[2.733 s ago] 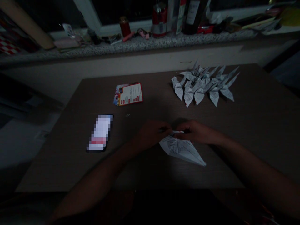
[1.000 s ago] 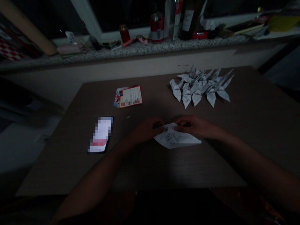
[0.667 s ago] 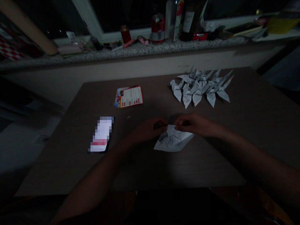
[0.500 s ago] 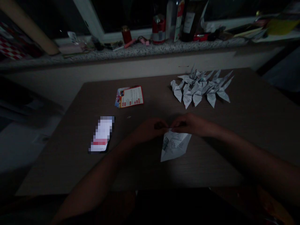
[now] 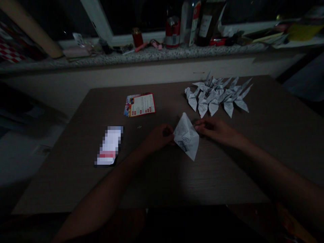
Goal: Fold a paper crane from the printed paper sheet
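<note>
A folded sheet of printed paper (image 5: 187, 136), kite-shaped with a narrow tip pointing away from me, is in front of me just above the table. My left hand (image 5: 163, 136) pinches its left corner between thumb and fingers. At the right edge of the paper, the curled fingertips of my right hand (image 5: 215, 130) close on the side. Part of the fingers of both hands is in shadow. Beyond my right hand lies a cluster of folded paper cranes (image 5: 214, 104), made of similar printed paper.
A phone with a lit, blurred screen (image 5: 110, 145) lies on the table (image 5: 76, 179) at the left. Printed cards (image 5: 141, 104) lie farther back. Behind the table, a stone windowsill (image 5: 141, 55) carries a red can (image 5: 172, 32), bottles (image 5: 204, 25) and small clutter.
My hands have moved apart from the paper's top tip to its two sides. The paper has turned and shifted away from me, its tip now uncovered.
</note>
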`<action>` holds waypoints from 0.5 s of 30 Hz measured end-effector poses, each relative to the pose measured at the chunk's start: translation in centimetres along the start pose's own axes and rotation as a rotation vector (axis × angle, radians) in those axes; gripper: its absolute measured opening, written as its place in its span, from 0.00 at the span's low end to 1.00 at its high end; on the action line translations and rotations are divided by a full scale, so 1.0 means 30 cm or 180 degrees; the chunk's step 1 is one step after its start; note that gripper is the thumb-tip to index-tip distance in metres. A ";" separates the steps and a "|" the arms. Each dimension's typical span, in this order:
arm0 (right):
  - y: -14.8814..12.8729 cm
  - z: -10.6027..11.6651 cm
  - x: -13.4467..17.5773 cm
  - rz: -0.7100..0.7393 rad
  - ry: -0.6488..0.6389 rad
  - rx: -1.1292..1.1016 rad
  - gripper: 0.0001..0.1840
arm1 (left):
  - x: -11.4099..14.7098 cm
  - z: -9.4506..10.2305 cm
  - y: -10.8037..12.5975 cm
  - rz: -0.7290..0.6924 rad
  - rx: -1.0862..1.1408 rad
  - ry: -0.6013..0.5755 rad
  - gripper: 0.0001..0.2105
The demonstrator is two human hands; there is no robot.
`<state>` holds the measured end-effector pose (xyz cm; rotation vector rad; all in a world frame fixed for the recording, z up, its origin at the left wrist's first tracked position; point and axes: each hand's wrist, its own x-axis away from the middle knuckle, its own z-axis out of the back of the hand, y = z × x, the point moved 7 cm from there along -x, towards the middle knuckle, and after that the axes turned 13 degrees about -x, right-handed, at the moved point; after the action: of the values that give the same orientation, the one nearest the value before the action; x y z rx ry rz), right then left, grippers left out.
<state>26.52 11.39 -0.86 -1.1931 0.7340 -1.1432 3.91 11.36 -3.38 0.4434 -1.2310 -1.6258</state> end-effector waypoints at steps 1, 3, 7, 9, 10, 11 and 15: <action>0.010 -0.012 0.006 -0.0076 -0.0122 -0.0040 0.23 | -0.001 -0.003 -0.003 0.0043 0.0062 0.0025 0.06; 0.025 -0.036 0.015 -0.0223 -0.0281 -0.0125 0.22 | -0.001 -0.008 -0.004 0.0091 0.0055 0.0078 0.07; 0.035 -0.063 0.013 -0.0293 -0.0315 -0.0083 0.20 | 0.010 -0.008 0.016 -0.0030 -0.0446 0.0183 0.07; 0.025 -0.062 0.007 -0.0115 -0.0262 0.0136 0.17 | 0.018 -0.004 0.028 -0.0139 -0.0712 0.0220 0.08; 0.016 -0.060 0.004 -0.0008 -0.0237 0.0265 0.15 | 0.022 -0.001 0.034 -0.0187 -0.0846 0.0240 0.08; 0.008 -0.059 0.002 0.0076 -0.0236 0.0405 0.13 | 0.026 0.002 0.039 -0.0229 -0.0970 0.0260 0.09; -0.023 -0.063 0.001 0.0138 -0.0360 0.0971 0.08 | 0.035 0.009 0.065 -0.0430 -0.1158 0.0344 0.14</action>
<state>24.62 10.79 -0.69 -0.9707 0.4771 -1.0976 4.22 10.62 -1.29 0.3838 -0.8157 -1.8689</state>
